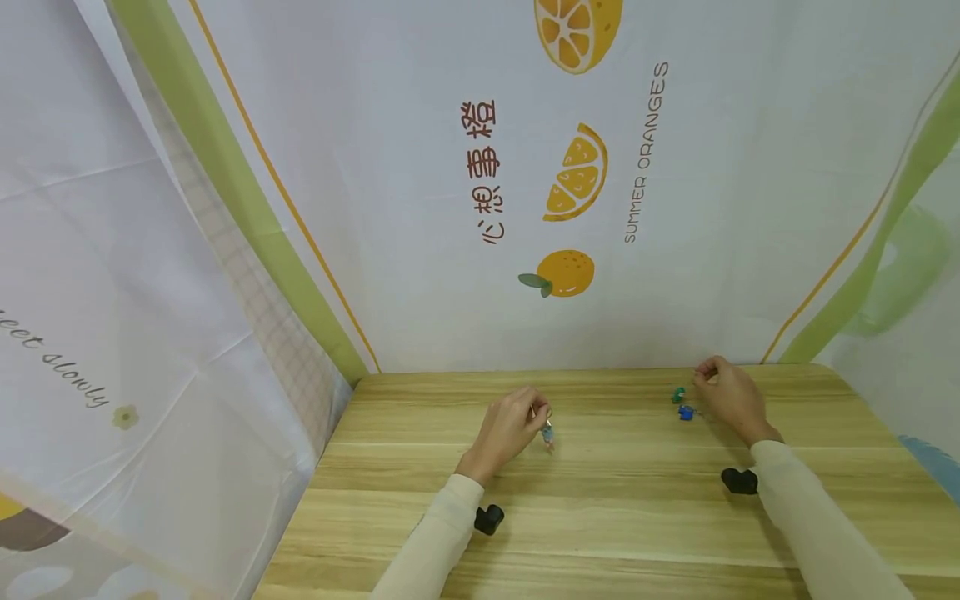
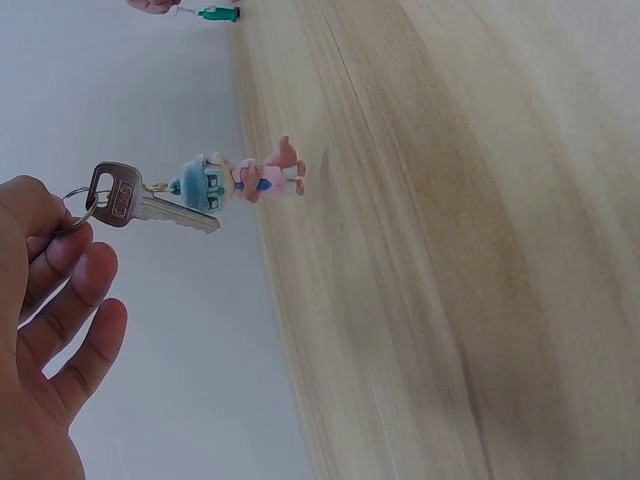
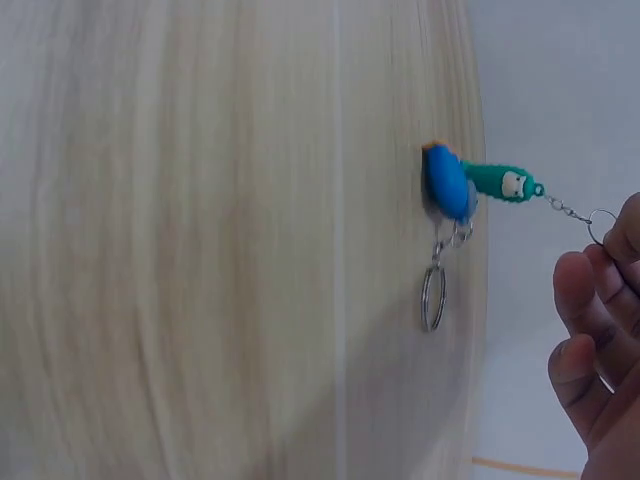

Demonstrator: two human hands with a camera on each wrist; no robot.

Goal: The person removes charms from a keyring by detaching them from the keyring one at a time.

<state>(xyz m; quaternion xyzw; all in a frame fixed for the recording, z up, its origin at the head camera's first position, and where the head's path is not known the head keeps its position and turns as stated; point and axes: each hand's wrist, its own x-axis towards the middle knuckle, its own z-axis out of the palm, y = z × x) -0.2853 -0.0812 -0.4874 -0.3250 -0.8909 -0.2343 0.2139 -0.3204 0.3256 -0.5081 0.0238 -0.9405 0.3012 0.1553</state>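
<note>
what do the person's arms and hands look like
The left sleeve and right sleeve are long and cream, reaching the wrists. The left hand and right hand wear no gloves. A small black piece juts out beside each sleeve.

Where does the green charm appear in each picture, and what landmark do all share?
Head: green charm right of centre, beside the blue charm.
Left wrist: green charm at the top edge, left of centre.
Right wrist: green charm right of centre, upper half.
Shared landmark: wooden table.
</note>
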